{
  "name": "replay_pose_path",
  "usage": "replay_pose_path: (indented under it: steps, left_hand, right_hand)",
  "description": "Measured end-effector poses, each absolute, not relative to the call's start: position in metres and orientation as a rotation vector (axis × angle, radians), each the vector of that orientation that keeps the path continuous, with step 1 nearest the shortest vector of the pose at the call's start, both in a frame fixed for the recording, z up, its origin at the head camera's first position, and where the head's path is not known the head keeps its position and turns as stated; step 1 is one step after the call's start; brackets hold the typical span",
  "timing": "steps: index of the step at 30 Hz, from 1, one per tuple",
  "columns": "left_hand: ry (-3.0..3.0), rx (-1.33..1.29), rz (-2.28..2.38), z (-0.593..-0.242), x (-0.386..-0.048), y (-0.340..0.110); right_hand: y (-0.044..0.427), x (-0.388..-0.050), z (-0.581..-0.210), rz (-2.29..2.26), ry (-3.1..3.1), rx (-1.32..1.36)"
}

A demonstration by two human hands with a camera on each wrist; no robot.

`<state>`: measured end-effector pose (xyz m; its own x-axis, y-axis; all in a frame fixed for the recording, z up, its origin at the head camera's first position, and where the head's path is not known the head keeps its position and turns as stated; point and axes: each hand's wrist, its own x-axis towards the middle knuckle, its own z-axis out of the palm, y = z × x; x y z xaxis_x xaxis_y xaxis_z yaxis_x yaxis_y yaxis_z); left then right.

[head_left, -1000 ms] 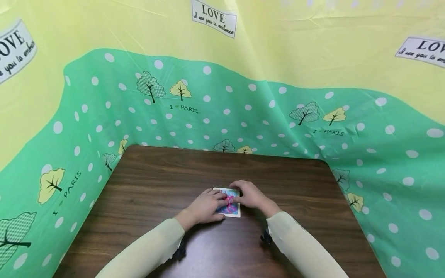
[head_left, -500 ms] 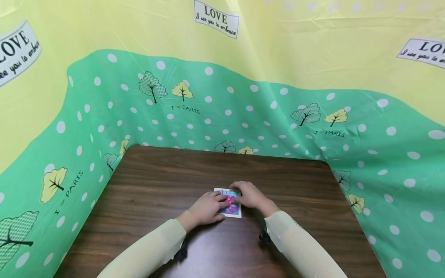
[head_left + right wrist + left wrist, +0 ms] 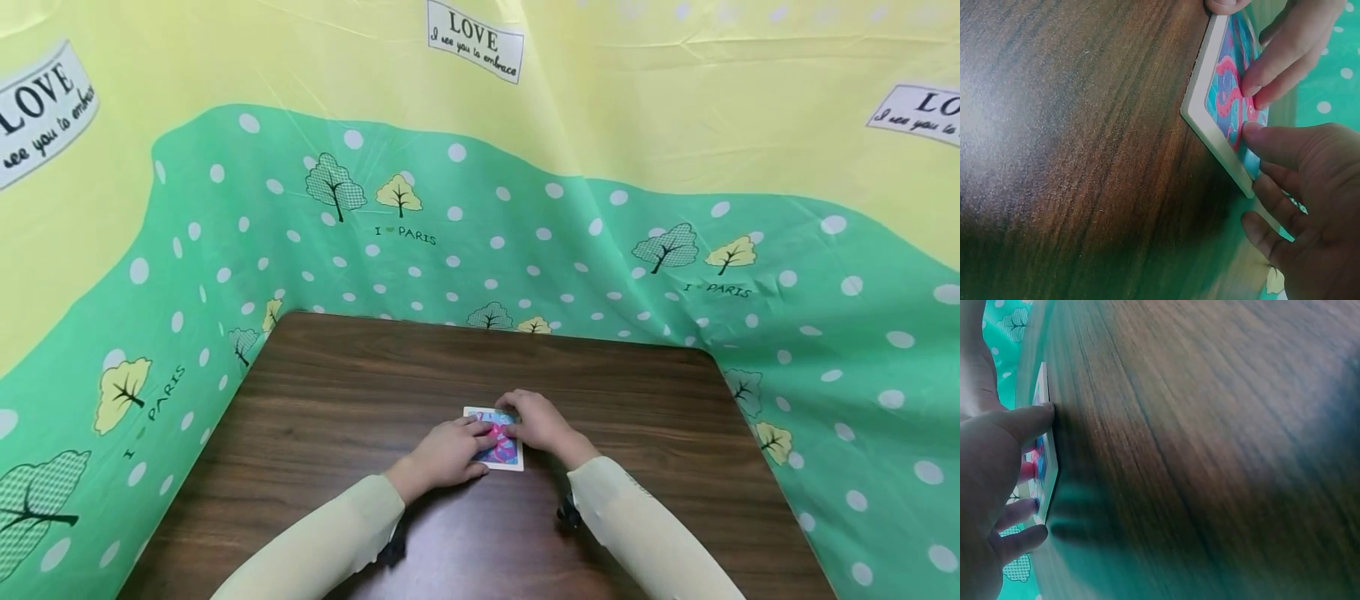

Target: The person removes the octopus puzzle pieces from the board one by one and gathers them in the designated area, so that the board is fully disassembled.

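Observation:
A small square picture puzzle (image 3: 510,456) lies flat on the dark wooden table. Its thick pale frame (image 3: 1200,100) surrounds a blue picture with a pink octopus-like figure. My left hand (image 3: 447,452) comes over its left side, with fingertips pressing on the picture and the thumb (image 3: 1032,419) against the near edge. From the right, my right hand (image 3: 542,421) holds the puzzle, its thumb (image 3: 1272,140) on the pink figure and other fingers curved by the right and far edges. The fingertips of both hands almost meet over the picture, hiding part of it.
The brown table (image 3: 375,358) has rounded far corners. A green and yellow patterned cloth (image 3: 450,225) hangs close behind the table and along both sides. Dark wrist-worn devices (image 3: 570,510) sit under the pale sleeves.
The head view has drifted slightly, so the scene sits a little farther right. Both hands stay on the puzzle, with only tiny finger shifts.

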<state>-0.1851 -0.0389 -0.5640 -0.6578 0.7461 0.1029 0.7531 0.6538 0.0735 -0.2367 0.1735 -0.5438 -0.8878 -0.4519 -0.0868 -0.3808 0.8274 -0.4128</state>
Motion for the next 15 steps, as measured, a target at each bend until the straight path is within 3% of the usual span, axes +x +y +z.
replay_pose_path:
  steps: [15]
  left_hand:
    - [-2.843,-1.256,-0.16,-0.5662,-0.1879,-0.0388]
  right_hand:
    - [0.1758,-0.2405,-0.5438,-0.549,2.839,-0.649]
